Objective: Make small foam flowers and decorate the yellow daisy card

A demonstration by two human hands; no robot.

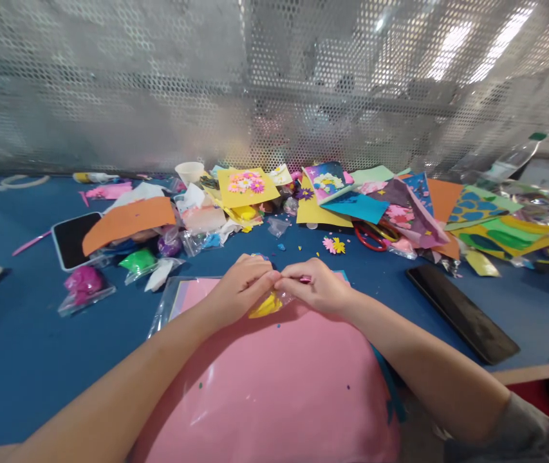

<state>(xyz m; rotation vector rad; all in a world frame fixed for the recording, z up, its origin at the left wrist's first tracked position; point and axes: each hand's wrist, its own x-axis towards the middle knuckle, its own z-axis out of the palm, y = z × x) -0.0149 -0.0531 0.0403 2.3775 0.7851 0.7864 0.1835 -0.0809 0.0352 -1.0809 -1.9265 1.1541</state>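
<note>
Close together at the middle, my left hand [242, 289] and my right hand [315, 286] both have their fingers closed on a small clear plastic bag of yellow modelling clay [267, 305]. The yellow shows below my left fingers, and the clear plastic stretches towards my right fingertips. A small pink bit shows between my right fingers; what it is I cannot make out. Beneath both hands lies a pink sheet [274, 386] in a clear plastic sleeve, with other coloured sheets peeking out at its top left corner. A few tiny dark specks dot the pink surface.
Bags of purple clay [83, 286] and green clay [139, 262] lie left, by a phone [74, 241]. A black phone [462, 312] rests right. Behind are red-handled scissors [371, 236], flower-decorated cards [248, 190], a white cup [190, 172] and a perforated metal panel [158, 83].
</note>
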